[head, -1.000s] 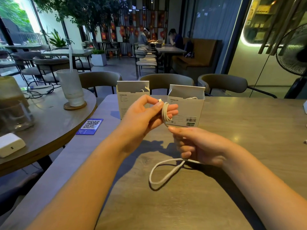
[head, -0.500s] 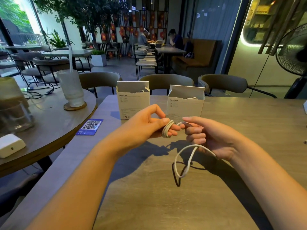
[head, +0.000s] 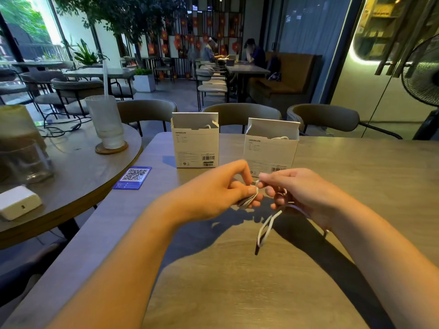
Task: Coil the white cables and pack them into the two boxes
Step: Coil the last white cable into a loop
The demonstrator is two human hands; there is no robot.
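My left hand [head: 221, 186] pinches a small coil of white cable [head: 249, 200] above the table's middle. Right beside it, my right hand [head: 297, 191] holds the same cable's free length, fingers curled round it, and a loose loop [head: 266, 227] hangs down toward the tabletop. Two white boxes stand open behind the hands: the left box [head: 196, 143] and the right box [head: 270, 150]. A bit of white cable shows at the open top of each box.
The wooden table [head: 237, 281] stretches toward me. A blue QR card [head: 133, 178] lies at its left edge. A round table [head: 78, 176] to the left carries a ribbed glass [head: 105, 125] and a white charger [head: 17, 205]. Chairs stand behind the boxes.
Both hands have dropped lower toward the table and come together. The hanging loop has shrunk and swung up off the tabletop as more cable went round the coil.
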